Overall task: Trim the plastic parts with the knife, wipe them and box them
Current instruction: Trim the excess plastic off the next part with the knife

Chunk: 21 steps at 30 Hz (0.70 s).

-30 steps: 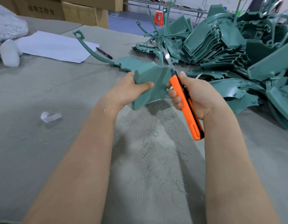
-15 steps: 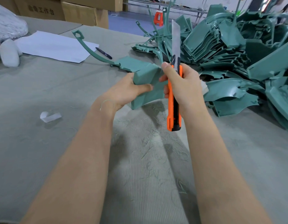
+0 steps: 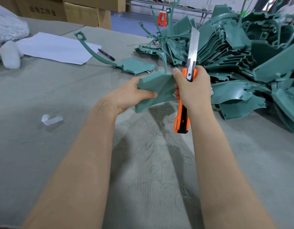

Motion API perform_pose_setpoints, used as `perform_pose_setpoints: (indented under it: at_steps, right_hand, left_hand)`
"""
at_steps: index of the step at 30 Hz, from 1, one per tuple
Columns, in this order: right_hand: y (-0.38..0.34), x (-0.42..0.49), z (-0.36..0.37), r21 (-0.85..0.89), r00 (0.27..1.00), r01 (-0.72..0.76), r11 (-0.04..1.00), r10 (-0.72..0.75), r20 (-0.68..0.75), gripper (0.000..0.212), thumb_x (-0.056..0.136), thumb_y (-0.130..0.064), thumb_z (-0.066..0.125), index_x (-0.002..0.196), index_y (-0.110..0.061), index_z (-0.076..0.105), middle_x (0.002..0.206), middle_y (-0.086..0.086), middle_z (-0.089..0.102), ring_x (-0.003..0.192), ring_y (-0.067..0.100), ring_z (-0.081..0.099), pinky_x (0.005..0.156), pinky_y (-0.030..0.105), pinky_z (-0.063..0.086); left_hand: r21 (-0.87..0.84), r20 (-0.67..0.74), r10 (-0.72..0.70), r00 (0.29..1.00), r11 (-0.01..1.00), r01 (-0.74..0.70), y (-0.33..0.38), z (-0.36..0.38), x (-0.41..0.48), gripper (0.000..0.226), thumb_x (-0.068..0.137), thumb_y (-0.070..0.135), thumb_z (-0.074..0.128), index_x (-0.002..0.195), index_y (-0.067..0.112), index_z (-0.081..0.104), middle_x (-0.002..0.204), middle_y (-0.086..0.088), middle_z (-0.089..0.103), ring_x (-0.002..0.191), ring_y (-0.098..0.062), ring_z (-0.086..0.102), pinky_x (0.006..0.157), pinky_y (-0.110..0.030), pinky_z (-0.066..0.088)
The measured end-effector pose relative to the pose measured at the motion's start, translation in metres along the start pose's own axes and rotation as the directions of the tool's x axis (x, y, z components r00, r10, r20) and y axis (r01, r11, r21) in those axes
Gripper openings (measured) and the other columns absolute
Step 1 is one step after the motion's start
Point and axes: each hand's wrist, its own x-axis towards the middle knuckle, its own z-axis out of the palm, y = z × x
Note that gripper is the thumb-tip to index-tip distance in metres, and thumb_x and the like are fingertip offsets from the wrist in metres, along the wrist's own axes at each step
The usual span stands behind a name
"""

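Left hand [image 3: 129, 95] is curled round the left end of a green plastic part [image 3: 157, 86], thumb on the near face, holding it up off the table dead centre in view. Right hand [image 3: 194, 90] has a full fist on the orange knife [image 3: 182, 119]. The blade is way out and pointing up at 12 o'clock, and the thumb tip sits by the part's top right corner. Can't tell if the blade touches the part.

Below the hands at 6 o'clock, thin green shavings [image 3: 156, 129] litter the grey table cloth [image 3: 43, 154]. There's a big heap of the same green parts [image 3: 233, 47] at 2 o'clock. One long-armed part [image 3: 134, 66] lies alone at 11 o'clock, with a black pen [image 3: 106, 54] and a white sheet [image 3: 57, 48] at 10 o'clock. A curled white scrap [image 3: 51, 119] sits at 9 o'clock.
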Motion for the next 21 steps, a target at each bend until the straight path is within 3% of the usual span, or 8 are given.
perform_pose_setpoints:
  at_steps: [3,6,10,16,21]
  right_hand:
    - [0.000,0.002,-0.011,0.093,0.992,-0.121,0.988,0.117,0.049,0.027,0.096,-0.037,0.057,0.097,-0.013,0.046,0.074,0.007,0.057,0.045,0.008,0.054,0.050,0.027,0.050]
    - [-0.007,0.003,-0.023,0.144,0.970,-0.231,0.962,0.215,0.116,0.028,0.100,-0.042,0.046,0.103,-0.014,0.047,0.072,0.001,0.057,0.041,0.008,0.053,0.044,0.022,0.047]
    - [-0.015,-0.001,-0.032,0.069,0.960,-0.186,0.980,0.166,0.224,0.021,0.102,-0.031,0.046,0.102,-0.011,0.051,0.071,0.003,0.060,0.042,0.011,0.057,0.043,0.023,0.049]
    - [-0.014,-0.004,-0.038,-0.160,0.945,-0.101,0.982,0.145,0.294,0.028,0.102,-0.033,0.046,0.094,-0.010,0.058,0.062,0.005,0.063,0.039,0.010,0.057,0.039,0.019,0.045]
    - [-0.012,-0.004,-0.039,-0.180,0.905,-0.116,0.977,0.178,0.387,0.029,0.101,-0.034,0.048,0.084,-0.013,0.057,0.050,-0.002,0.062,0.040,0.012,0.055,0.040,0.021,0.044]
  left_hand:
    - [-0.004,-0.024,-0.015,1.000,1.000,0.015,-0.001,-0.001,0.002,0.033,0.085,-0.002,0.063,0.097,0.028,0.062,0.092,0.008,0.067,0.084,-0.006,0.062,0.085,-0.022,0.049]
    - [0.004,-0.035,-0.024,0.999,1.000,0.024,-0.001,-0.001,0.002,0.031,0.086,-0.001,0.063,0.097,0.027,0.062,0.092,0.008,0.068,0.084,-0.007,0.063,0.088,-0.025,0.050]
    - [0.005,-0.047,-0.037,0.998,0.999,0.037,-0.001,0.001,0.002,0.028,0.086,0.000,0.063,0.100,0.024,0.061,0.096,0.005,0.068,0.088,-0.010,0.063,0.091,-0.029,0.049]
    - [0.002,-0.058,-0.040,0.998,0.999,0.041,0.000,0.002,0.002,0.029,0.086,-0.001,0.063,0.102,0.023,0.060,0.097,0.004,0.067,0.089,-0.011,0.062,0.093,-0.032,0.048]
    - [0.016,-0.056,-0.035,0.998,0.999,0.036,-0.001,0.001,0.003,0.031,0.087,0.000,0.063,0.102,0.026,0.061,0.099,0.005,0.068,0.093,-0.013,0.064,0.094,-0.033,0.049]
